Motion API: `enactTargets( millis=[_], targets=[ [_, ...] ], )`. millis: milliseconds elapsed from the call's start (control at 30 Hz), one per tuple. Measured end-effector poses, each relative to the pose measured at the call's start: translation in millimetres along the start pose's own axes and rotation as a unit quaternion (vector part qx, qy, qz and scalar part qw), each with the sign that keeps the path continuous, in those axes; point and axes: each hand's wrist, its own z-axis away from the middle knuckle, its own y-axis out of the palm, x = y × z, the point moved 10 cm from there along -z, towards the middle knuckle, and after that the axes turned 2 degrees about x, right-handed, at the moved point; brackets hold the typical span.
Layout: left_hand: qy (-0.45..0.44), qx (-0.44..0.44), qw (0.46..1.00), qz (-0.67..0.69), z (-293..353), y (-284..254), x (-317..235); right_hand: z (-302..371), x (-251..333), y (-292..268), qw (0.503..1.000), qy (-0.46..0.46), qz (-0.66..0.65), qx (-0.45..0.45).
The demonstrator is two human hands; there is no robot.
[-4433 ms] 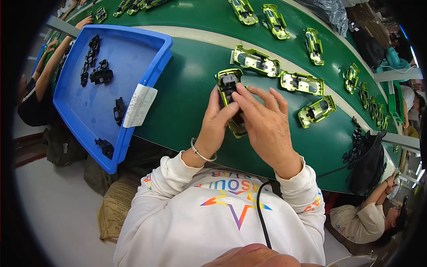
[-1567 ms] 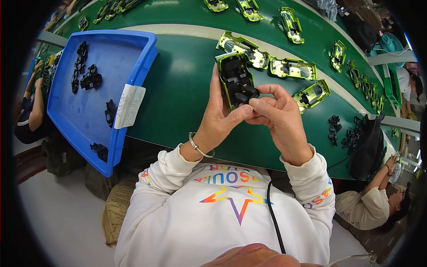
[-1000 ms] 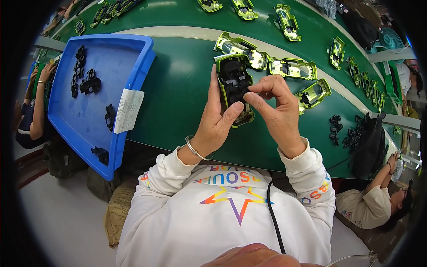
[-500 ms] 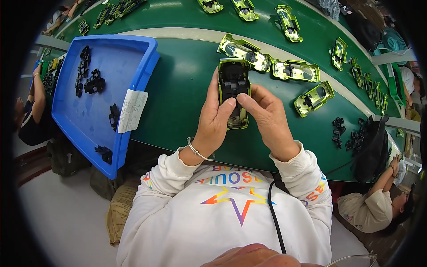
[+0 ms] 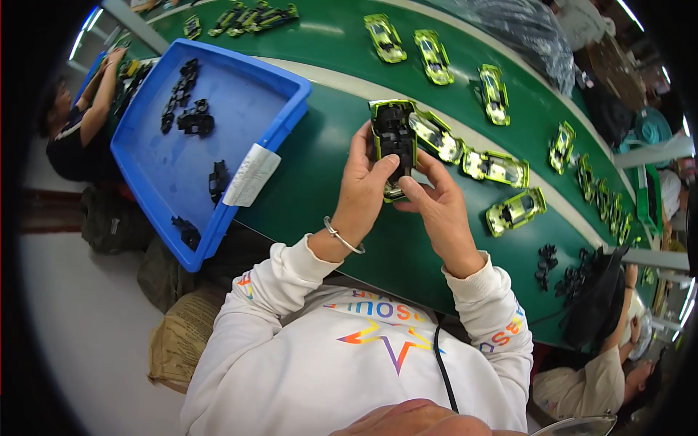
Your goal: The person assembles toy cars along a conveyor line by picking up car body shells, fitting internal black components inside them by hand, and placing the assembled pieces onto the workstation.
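Note:
Over the green bench I hold a lime-green toy car body [image 5: 395, 134], its hollow inside facing up with a black plastic part seated in it. My left hand [image 5: 366, 178] wraps its left side, thumb pressed on the black part. My right hand [image 5: 436, 200] grips the lower right side and near end, thumb beside the rim. The fingers beneath the shell are hidden. Just right of it lie two more lime-green car bodies, one [image 5: 436, 136] partly behind the held one and another [image 5: 496, 168] beyond. A third car body [image 5: 516, 211] rests closer to me.
A blue tray [image 5: 291, 109] with several black parts [image 5: 195, 118] stands at left. Loose black parts [image 5: 547, 265] lie at right beside a black bag [image 5: 600, 298]. More car bodies [image 5: 434, 57] line the green belt [image 5: 327, 33] beyond a pale strip. People sit at both sides.
The whole view has swung, so the tray and bench sit further right and tilted. My right thumb has slid from the black part toward the shell's near end. Both hands keep hold.

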Motion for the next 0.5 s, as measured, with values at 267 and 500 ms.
enactTargets(
  millis=[267, 500],
  targets=[
    [0.019, -0.057, 0.998, 0.001, 5, -42, -25, -107, 0, 15, 0.999, 0.024, -0.019, 0.032],
    [-0.001, 0.207, 0.956, -0.206, 73, -61, -156, -271, -10, 42, 0.996, 0.036, 0.082, -0.013]
  ],
)
